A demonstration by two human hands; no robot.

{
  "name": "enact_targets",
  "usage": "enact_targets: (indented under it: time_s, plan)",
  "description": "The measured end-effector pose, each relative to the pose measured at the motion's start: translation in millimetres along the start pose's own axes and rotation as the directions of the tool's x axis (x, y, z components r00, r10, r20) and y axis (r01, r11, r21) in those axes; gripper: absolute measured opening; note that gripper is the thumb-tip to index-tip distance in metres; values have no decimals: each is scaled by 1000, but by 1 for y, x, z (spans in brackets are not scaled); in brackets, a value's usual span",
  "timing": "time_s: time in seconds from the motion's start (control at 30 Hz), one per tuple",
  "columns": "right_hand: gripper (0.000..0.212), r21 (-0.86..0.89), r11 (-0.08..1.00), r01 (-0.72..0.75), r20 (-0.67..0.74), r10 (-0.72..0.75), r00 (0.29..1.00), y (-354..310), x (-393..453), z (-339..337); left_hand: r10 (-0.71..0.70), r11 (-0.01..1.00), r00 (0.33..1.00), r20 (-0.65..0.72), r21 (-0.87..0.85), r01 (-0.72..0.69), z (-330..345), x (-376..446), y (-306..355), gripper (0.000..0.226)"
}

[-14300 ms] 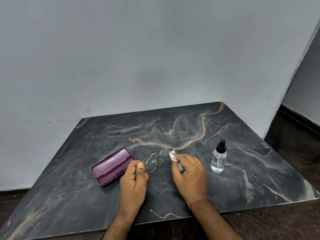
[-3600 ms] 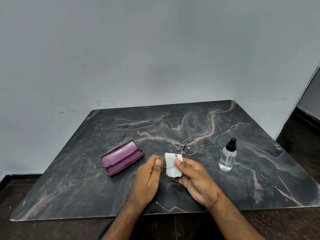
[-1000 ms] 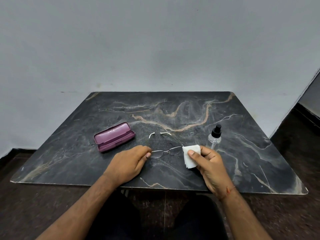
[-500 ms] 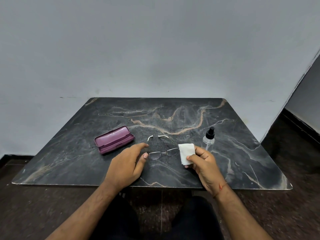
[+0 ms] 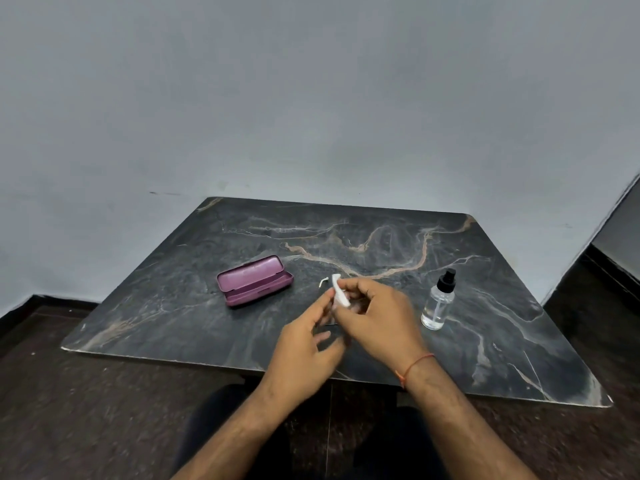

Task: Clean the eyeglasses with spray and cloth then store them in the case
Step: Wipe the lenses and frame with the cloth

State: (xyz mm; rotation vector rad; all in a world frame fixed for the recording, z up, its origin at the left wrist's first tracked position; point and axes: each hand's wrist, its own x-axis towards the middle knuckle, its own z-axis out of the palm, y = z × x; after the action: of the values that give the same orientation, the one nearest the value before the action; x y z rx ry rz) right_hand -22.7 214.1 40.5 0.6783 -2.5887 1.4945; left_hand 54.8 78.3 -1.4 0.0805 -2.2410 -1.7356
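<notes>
The white cloth [image 5: 339, 295] is held up between both hands above the table's middle. My right hand [image 5: 379, 318] grips its right side with thumb and fingers. My left hand [image 5: 304, 344] pinches its lower left edge, blurred by motion. The eyeglasses [image 5: 323, 281] lie on the table under the hands; only a white temple tip shows to the left of the cloth. The purple case [image 5: 254, 280] lies open to the left. The clear spray bottle [image 5: 438, 303] with a black nozzle stands upright to the right.
The dark marble table [image 5: 381, 237] stands against a grey wall, its front edge close to my body. The floor around it is dark. A wall corner with dark skirting is at the far right.
My left hand left the glasses' frame and moved right to the cloth. My right hand lifted the cloth toward the middle, over the glasses. The camera view shifted.
</notes>
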Motion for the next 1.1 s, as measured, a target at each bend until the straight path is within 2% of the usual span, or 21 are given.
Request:
enact_targets:
  time_s: [0.07,0.2,0.33,0.53,0.7,0.83,1.1]
  plan:
    - [27,-21,999,48,57,-47,997,-11,-2,4,-52,980,999,4,-192,51,-2,-1,6,67]
    - [23,-44,994,101,66,-98,993,-23,-5,8,-99,906,995,-23,-415,80,-13,-2,11,43]
    - [22,-89,985,147,66,-142,988,-22,-3,13,-184,861,983,3,-482,163,-24,-3,11,34]
    - [27,-214,938,272,89,-259,962,-24,-1,22,-242,762,969,53,-608,224,-37,-2,10,39]
    - [26,-321,890,325,61,-323,945,-27,-1,33,-272,764,962,25,-602,232,-44,-1,8,38]
    - [20,-226,921,317,20,-321,947,-30,0,42,-302,775,953,-25,-589,230,-50,0,7,37]
    - [15,-118,951,287,55,-282,958,-34,8,52,-325,796,943,-68,-558,234,-66,4,9,35]
